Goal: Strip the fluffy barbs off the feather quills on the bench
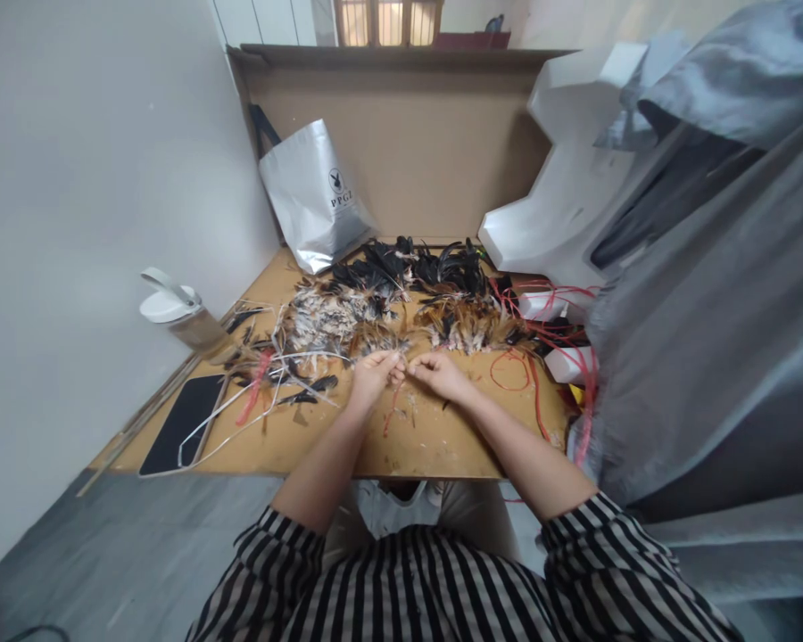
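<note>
Over the middle of the wooden table (442,437), my left hand (375,376) is closed in a pinch; what lies between its fingertips is too small to make out. Close to its right, my right hand (440,374) also pinches something tiny. Just beyond both hands lie brown feathers (380,339), with a larger bunch of orange-brown feathers (468,323) to the right. Pale speckled feathers (327,316) are heaped at the left, and black feathers (392,266) spread along the back. A thin red strand (392,410) lies below my left hand.
A tablet (182,423), white strips (231,406) and a lidded bottle (194,321) are on the left. A silver bag (314,196) leans at the back beside a cardboard panel (428,143). Red cords (566,330) and grey fabric (702,339) flank the right edge.
</note>
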Demonstrator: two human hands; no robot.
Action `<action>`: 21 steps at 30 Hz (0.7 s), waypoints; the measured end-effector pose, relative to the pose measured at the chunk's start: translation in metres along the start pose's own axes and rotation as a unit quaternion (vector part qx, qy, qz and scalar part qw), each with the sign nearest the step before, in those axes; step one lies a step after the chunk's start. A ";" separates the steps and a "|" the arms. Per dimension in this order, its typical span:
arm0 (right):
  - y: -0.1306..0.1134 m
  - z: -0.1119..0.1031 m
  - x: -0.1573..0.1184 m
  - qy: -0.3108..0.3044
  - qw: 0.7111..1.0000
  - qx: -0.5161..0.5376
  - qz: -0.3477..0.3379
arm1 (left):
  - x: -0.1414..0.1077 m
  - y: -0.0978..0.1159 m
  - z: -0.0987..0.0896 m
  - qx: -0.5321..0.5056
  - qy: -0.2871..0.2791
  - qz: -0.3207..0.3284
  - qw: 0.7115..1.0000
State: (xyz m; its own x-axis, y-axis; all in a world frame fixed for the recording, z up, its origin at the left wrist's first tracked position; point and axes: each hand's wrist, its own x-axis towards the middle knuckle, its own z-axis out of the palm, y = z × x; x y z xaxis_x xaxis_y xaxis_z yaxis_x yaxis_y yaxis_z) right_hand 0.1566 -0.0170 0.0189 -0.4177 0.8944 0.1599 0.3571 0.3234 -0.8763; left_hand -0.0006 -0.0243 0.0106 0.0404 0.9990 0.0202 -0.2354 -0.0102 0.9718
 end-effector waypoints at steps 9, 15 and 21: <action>-0.055 0.000 -0.013 0.015 0.948 -0.304 -0.097 | -0.006 -0.005 -0.001 0.179 -0.038 0.059 0.981; -0.036 -0.037 0.012 -0.083 0.989 -0.117 -0.028 | -0.015 0.002 0.003 0.148 -0.213 -0.015 0.966; -0.012 -0.014 0.008 0.021 0.994 0.082 0.065 | -0.006 0.007 -0.001 -0.049 -0.083 -0.044 0.994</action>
State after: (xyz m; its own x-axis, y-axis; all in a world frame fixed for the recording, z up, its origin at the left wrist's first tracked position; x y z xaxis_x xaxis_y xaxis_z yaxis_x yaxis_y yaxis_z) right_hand 0.1610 -0.0090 0.0371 -0.3395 0.9389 0.0560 0.2632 0.1520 -0.9527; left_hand -0.0031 -0.0302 0.0175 0.2234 0.9746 -0.0164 -0.3178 0.0887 0.9440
